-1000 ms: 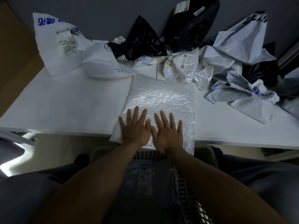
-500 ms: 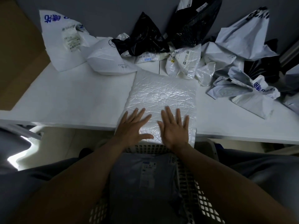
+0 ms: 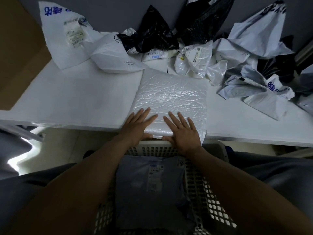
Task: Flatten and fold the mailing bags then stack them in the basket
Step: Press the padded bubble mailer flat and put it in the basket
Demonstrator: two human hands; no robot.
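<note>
A crinkled white mailing bag (image 3: 172, 97) lies flat as a square at the near edge of the white table (image 3: 76, 100), its near edge overhanging slightly. My left hand (image 3: 137, 126) and my right hand (image 3: 183, 131) rest side by side on its near part, fingers straight and spread, thumbs at the overhanging edge. Below them, on my lap, a white perforated basket (image 3: 203, 189) holds a folded grey mailing bag (image 3: 149, 192) with a shipping label.
Crumpled mailing bags crowd the back of the table: white ones at the left (image 3: 67, 38) and middle (image 3: 116, 56), black ones (image 3: 152, 34) against the wall, a grey and white heap (image 3: 254, 70) at the right. A cardboard box (image 3: 18, 53) stands at the far left.
Both hands have slid toward me along the white bag, from its middle down to its near edge, and have moved slightly apart. The bag stays flat.
</note>
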